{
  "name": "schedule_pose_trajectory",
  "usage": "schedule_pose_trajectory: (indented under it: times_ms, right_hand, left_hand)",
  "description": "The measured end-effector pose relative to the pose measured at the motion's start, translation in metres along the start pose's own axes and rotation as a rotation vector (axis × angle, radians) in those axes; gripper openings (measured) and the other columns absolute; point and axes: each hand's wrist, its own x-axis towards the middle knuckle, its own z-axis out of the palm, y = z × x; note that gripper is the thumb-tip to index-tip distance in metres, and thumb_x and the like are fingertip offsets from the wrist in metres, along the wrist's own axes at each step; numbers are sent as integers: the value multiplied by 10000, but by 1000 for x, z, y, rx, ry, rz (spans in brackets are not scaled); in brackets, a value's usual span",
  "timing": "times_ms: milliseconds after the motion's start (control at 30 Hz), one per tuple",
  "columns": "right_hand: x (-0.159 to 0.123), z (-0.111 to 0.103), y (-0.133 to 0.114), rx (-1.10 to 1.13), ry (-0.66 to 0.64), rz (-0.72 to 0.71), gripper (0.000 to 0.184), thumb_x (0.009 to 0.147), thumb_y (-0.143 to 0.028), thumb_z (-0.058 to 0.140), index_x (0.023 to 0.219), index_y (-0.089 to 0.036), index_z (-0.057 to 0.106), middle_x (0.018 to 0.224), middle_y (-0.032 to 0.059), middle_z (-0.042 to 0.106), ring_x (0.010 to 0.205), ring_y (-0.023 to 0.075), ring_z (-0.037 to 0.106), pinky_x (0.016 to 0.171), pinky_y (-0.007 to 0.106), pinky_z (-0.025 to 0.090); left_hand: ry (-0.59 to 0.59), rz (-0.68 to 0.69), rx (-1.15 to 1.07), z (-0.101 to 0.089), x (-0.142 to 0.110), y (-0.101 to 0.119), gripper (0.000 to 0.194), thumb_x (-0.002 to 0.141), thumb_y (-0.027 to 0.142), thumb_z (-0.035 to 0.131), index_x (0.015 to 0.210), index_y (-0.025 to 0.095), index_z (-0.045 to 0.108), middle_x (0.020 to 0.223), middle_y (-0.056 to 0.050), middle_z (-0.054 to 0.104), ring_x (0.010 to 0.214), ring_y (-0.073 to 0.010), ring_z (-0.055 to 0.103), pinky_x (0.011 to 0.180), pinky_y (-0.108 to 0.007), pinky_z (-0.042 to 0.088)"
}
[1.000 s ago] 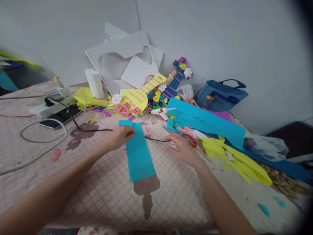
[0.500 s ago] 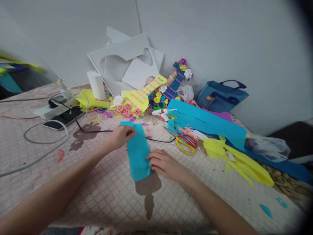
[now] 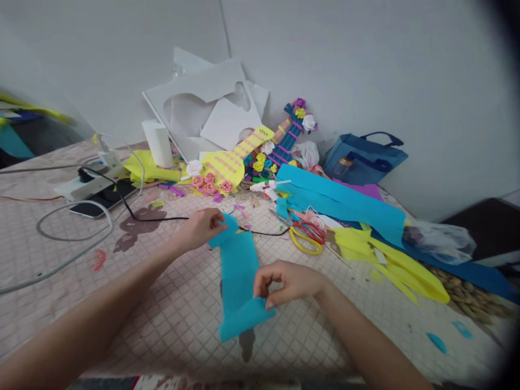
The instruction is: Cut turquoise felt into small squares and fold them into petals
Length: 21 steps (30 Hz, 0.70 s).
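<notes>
A strip of blue crepe paper [image 3: 239,271] lies on the quilted tablecloth in front of me, with a fold at each end. My left hand [image 3: 205,228] pinches its far end, where a smaller flap of the paper sits turned to the left. At the near end, my right hand [image 3: 282,283] grips the right corner of the folded edge between thumb and fingers. To the right lie scissors [image 3: 306,239] with red and yellow handles. Beyond them is a white glue gun [image 3: 266,188], and its black cord runs behind the blue paper.
Behind stand a yellow paper guitar [image 3: 227,164] with pink roses and a blue one [image 3: 286,142]. A large blue paper sheet [image 3: 345,200] and yellow paper [image 3: 390,260] lie right. A power strip [image 3: 79,184], a phone [image 3: 105,199] and cables lie left.
The folded blue paper has been opened out into a longer strip reaching nearer to me. My right hand has moved down and now pinches the near edge; my left stays at the far end.
</notes>
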Motion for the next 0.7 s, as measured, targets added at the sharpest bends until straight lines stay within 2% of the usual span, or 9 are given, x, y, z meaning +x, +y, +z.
schedule_pose_trajectory:
  times_ms: [67,133,200,300,433,500,567,633,700]
  right_hand:
    - [6,4,4,-8,-36,16,248,760,-352,656,873,-135,614,778,16,600,696,107,547,647,234,444]
    - [10,7,8,-6,-75,26,291,768,-401,637,866,-128,615,772,18,596,681,104,536,634,229,438]
    - [12,8,10,-8,-104,35,331,772,-438,625,874,-123,616,770,20,595,673,101,531,629,226,436]
    - [14,8,14,6,-122,48,374,730,-464,668,868,-119,620,765,20,599,665,97,528,620,214,432]
    - [13,6,16,79,-127,58,406,674,-464,724,854,-117,614,772,23,598,685,103,538,630,213,432]
    - [11,5,16,103,-119,49,382,702,-455,705,856,-118,611,779,28,595,693,105,535,635,219,430]
    - [11,3,16,115,-92,35,354,716,-434,697,860,-123,608,765,23,586,681,105,525,620,220,419]
    - [11,3,15,114,1,24,333,711,-404,708,874,-134,602,741,9,571,659,102,505,590,214,397]
    - [13,3,14,76,183,15,308,708,-366,716,887,-150,590,729,-10,548,647,99,484,571,210,374]
  left_hand:
    - [58,99,52,7,-1,1,280,768,385,593,936,162,599,926,-100,643,883,-242,595,780,-346,457]
    - [55,168,124,15,-4,5,359,742,366,624,1034,162,580,1105,-133,591,1058,-292,521,921,-430,394]
    - [26,196,189,23,-9,9,407,726,303,626,1105,173,552,1233,-146,521,1171,-325,437,985,-490,325]
    - [8,199,260,32,-13,12,416,728,176,558,1143,189,529,1325,-140,453,1267,-328,342,1024,-514,265]
    - [89,146,353,31,-10,12,406,739,95,496,1129,202,536,1351,-117,449,1299,-317,300,1032,-511,242]
    - [113,149,330,28,-8,13,347,785,152,506,1126,207,536,1305,-109,493,1253,-308,358,1002,-489,286]
    - [77,169,271,25,-9,17,272,833,233,506,1100,202,549,1182,-98,571,1142,-278,464,946,-442,350]
    - [-7,173,230,24,-11,22,205,844,265,517,1023,187,578,1039,-84,616,1012,-247,535,868,-388,405]
    - [-95,153,228,26,-15,27,156,815,262,565,939,171,593,970,-85,615,933,-236,557,790,-351,431]
